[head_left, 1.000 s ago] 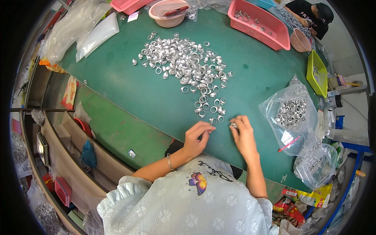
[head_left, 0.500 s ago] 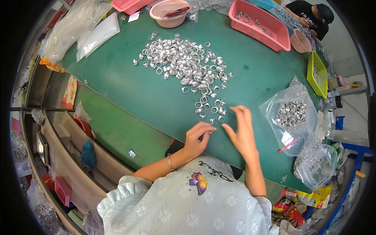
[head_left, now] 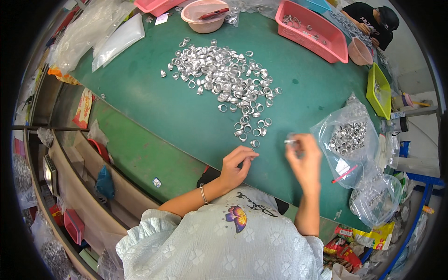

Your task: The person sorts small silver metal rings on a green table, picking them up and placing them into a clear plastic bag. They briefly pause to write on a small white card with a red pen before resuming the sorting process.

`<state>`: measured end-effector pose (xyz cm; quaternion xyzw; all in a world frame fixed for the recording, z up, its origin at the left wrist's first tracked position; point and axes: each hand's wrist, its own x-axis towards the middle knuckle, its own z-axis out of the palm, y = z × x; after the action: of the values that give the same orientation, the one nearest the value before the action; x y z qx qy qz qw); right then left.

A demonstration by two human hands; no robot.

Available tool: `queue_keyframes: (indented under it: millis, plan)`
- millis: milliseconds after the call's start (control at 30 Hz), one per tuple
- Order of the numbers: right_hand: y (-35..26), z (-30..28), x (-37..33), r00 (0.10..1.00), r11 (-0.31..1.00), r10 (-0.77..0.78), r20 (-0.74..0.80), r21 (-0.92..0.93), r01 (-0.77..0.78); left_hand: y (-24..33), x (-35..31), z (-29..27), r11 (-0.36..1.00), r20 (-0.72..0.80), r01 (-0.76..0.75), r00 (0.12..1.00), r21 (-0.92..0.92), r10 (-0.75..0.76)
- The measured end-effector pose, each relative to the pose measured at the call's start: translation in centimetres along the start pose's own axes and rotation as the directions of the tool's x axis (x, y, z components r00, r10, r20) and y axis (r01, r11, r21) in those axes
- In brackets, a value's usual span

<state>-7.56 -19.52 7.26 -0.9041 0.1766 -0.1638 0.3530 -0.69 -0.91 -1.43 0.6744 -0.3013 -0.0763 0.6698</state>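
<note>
Silver metal ring (head_left: 290,139) pinched in right hand (head_left: 305,156), above green tabletop (head_left: 177,112); hand now farther right, closed from its earlier spread. Ring pile (head_left: 221,74) lacks one near-end piece. Left hand (head_left: 234,168) unchanged: half-curled, seemingly empty.

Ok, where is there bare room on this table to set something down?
Green table shows bare left of the ring pile, out to the table edge, and right, between pile, long pink basket and clear ring bag. The right hand, pinching a ring, occupies that patch's near end. Crowded: the pile and the far edge around the pink bowl.
</note>
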Motion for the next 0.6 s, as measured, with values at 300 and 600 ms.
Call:
queue_keyframes:
  millis: [300,600]
  plan:
    - [0.3,-5.7,-1.1,0.907,0.858,-0.111,-0.407,-0.499,-0.119,0.1,-0.1,0.1,1.000,0.004,0.018,1.000,-0.005,-0.018]
    - [1.6,6.9,2.4,0.981,0.972,-0.117,0.154,-0.183,0.145,0.4,0.0,0.1,1.000,-0.007,0.023,1.000,0.017,-0.023]
